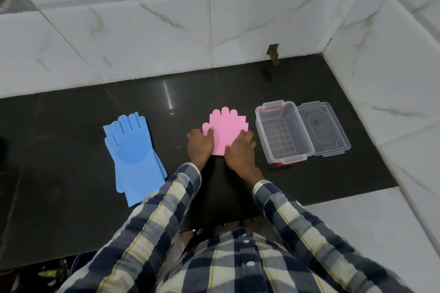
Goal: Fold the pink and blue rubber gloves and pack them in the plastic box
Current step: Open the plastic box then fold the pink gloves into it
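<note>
- Pink rubber gloves (pixel 225 132): folded short, lying flat on the black countertop (pixel 71 114) just left of the plastic box; fingertips point toward the tiled wall (pixel 142 31). Whether one glove or a stacked pair, cannot tell.
- Left hand (pixel 200 144): palm down on the left edge of the pink gloves, fingers fairly straight, pressing the rubber flat.
- Right hand (pixel 239 151): palm down on the near right corner of the pink gloves, fingers laid flat and slightly spread, pressing, not gripping.
- Blue rubber gloves (pixel 133 154): a stacked pair, unfolded, at full length, well left of the pink ones; fingers toward the wall, cuffs toward the person; untouched by either hand.
- Plastic box (pixel 283 132): clear, rectangular, open, nothing inside; grid pattern on the floor, red clasps at both short ends.
- Lid (pixel 323 131): clear, lying flat beside the box, touching its right side.
- Sleeves (pixel 166 202): checked navy and cream, on both forearms.
</note>
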### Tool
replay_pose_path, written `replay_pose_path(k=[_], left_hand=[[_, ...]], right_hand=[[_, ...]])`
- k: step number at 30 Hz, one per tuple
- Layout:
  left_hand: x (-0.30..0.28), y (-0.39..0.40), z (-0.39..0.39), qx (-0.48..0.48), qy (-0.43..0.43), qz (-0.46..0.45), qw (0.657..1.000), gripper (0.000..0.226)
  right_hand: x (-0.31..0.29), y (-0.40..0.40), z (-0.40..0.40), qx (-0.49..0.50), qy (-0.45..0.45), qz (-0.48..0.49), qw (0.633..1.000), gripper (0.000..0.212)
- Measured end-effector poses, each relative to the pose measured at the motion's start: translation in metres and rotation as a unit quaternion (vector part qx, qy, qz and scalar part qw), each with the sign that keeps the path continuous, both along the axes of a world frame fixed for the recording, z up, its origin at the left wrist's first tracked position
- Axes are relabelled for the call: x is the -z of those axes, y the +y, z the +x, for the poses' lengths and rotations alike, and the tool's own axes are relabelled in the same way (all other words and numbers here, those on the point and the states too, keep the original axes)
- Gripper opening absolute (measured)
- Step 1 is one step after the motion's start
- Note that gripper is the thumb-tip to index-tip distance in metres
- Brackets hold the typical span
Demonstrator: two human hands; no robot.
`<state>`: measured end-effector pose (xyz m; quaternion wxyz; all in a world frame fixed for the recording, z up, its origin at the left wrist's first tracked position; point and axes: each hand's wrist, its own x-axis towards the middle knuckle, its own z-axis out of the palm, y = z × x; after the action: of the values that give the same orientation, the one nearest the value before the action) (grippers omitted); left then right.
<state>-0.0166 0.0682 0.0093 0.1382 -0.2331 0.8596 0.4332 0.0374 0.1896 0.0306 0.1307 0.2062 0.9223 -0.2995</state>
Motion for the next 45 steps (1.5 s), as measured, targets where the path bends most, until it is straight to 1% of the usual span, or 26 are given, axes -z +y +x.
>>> replay_pose_path(k=[3,4,5,8,11,14,18,20,24,27,28,31,33,35,37,39,42,45], left_hand=[[0.018,-0.002,-0.006,0.007,-0.027,0.022,0.999,0.095],[0.017,-0.001,-0.006,0.010,-0.035,0.027,0.999,0.097],[0.006,0.001,-0.004,0.010,-0.040,0.036,0.999,0.093],[-0.002,0.003,-0.006,0.017,-0.049,0.045,0.998,0.062],[0.000,-0.001,-0.009,0.032,-0.059,0.048,0.997,0.052],[-0.001,-0.006,-0.009,0.045,-0.057,0.062,0.995,0.045],[-0.008,-0.012,-0.006,0.058,-0.017,0.082,0.995,0.036],[-0.012,-0.013,-0.004,0.068,0.012,0.086,0.994,0.035],[-0.026,-0.007,-0.001,0.070,0.073,0.122,0.987,0.042],[-0.039,0.001,-0.003,0.080,0.118,0.156,0.977,0.047],[-0.044,0.006,-0.005,0.090,0.129,0.163,0.974,0.048],[-0.059,0.024,-0.009,0.110,0.143,0.204,0.962,0.058],[-0.067,0.038,-0.009,0.140,0.172,0.226,0.949,0.070],[-0.074,0.053,-0.010,0.188,0.195,0.221,0.937,0.083],[-0.079,0.070,-0.011,0.232,0.204,0.206,0.929,0.088],[-0.084,0.088,-0.010,0.272,0.206,0.194,0.920,0.085],[-0.086,0.112,-0.007,0.321,0.205,0.178,0.907,0.070],[-0.082,0.131,-0.003,0.358,0.208,0.156,0.897,0.063]], right_hand=[[0.009,0.002,0.000,0.051,0.004,-0.003,0.999,0.080],[0.012,0.005,-0.002,0.061,0.008,-0.006,0.998,0.078],[0.013,0.007,-0.003,0.071,0.014,-0.011,0.997,0.077],[0.014,0.009,-0.010,0.116,0.028,-0.032,0.992,0.078],[0.016,0.013,-0.019,0.145,-0.007,-0.062,0.988,0.082],[0.019,0.014,-0.026,0.180,-0.049,-0.128,0.974,0.076],[0.022,0.011,-0.031,0.156,-0.030,-0.139,0.978,0.055],[0.015,0.009,-0.033,0.148,-0.014,-0.152,0.977,0.048],[-0.012,0.017,-0.037,0.097,0.018,-0.118,0.988,0.045],[-0.039,0.036,-0.038,0.053,0.057,-0.070,0.994,0.035],[-0.044,0.046,-0.038,0.043,0.071,-0.070,0.994,0.031],[-0.061,0.076,-0.039,0.024,0.092,-0.120,0.988,0.022],[-0.072,0.099,-0.036,0.011,0.099,-0.126,0.987,0.021],[-0.078,0.122,-0.032,0.013,0.111,-0.120,0.986,0.024],[-0.081,0.142,-0.026,0.030,0.124,-0.106,0.986,0.027],[-0.081,0.159,-0.020,0.051,0.130,-0.086,0.986,0.030],[-0.082,0.176,-0.011,0.086,0.121,-0.054,0.987,0.032],[-0.079,0.191,-0.002,0.087,0.121,-0.010,0.989,0.032]])
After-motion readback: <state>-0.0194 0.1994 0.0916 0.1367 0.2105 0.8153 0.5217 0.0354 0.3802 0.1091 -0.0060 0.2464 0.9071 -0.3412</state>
